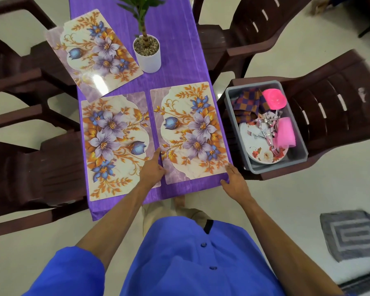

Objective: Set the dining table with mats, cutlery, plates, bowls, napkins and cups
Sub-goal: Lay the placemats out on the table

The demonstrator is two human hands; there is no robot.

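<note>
- Our left hand (153,170) presses flat, fingers straight, on the near-right mat's (192,133) left edge; our right hand (233,180), fingers relaxed, touches its near right corner.
- We should square this mat with the table's (175,60) near edge, level with its neighbour (115,144).
- The far mat (94,54) lies skewed over the left edge.
- Remaining tableware waits in the grey tub (229,97) on a chair (340,99).

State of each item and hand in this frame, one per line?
Near right mat: flat, both hands at its near corners.
Near left mat: flat.
Far mat: flat, askew.
Grey tub: on chair, still loaded.
Left hand: open.
Right hand: open.
</note>
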